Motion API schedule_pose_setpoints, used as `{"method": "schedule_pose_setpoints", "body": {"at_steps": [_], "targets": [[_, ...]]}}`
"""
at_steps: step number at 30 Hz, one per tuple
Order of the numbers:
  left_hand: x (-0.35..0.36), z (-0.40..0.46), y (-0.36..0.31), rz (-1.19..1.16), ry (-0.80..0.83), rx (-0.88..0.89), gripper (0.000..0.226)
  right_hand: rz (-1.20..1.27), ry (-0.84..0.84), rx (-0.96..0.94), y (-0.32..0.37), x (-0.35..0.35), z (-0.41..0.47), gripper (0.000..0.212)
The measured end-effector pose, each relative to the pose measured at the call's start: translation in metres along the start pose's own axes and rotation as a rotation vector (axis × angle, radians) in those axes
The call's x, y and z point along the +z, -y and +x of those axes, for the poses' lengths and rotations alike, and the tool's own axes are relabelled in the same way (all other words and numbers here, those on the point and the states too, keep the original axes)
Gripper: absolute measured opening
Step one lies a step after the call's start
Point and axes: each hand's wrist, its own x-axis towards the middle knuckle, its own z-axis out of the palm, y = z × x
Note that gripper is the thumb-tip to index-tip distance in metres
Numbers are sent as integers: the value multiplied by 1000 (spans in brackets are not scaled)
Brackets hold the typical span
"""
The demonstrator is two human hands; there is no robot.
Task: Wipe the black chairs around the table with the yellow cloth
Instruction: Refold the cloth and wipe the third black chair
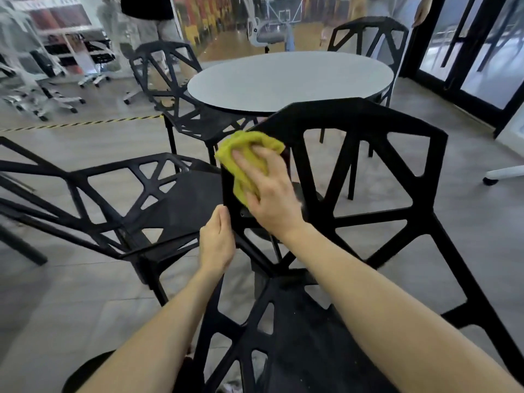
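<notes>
Grey floor, round table (289, 80) at 12 o'clock. Left hand (217, 242) grips nearest black chair (368, 177) back's edge, fingers curled. Right hand (269, 194) presses yellow cloth (243, 154) there, fingers spread. Wiping backrest; next probably along the frame rightward.

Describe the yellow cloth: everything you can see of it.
The yellow cloth is a soft, fuzzy, yellow-green rag, bunched into folds rather than spread flat. It lies against the upper left edge of the backrest of the nearest black chair, wrapping slightly over that edge. The right hand presses it there, fingers spread over its folds, so its lower right part is hidden. The left hand grips the chair's edge just below and does not touch the cloth. It shows no obvious stains or print.
</notes>
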Motion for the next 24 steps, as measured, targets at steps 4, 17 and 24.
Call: {"method": "schedule_pose_setpoints", "body": {"at_steps": [4,17,24], "targets": [[0,-1,1,12,-19,20,44,-32,109,-152,-30,-16,2,51],[1,0,1,22,5,12,46,-114,-354,271,-16,-14,36,58],[-9,-8,25,-127,177,-112,56,61,140,41,-19,-23,-43,58]]}}
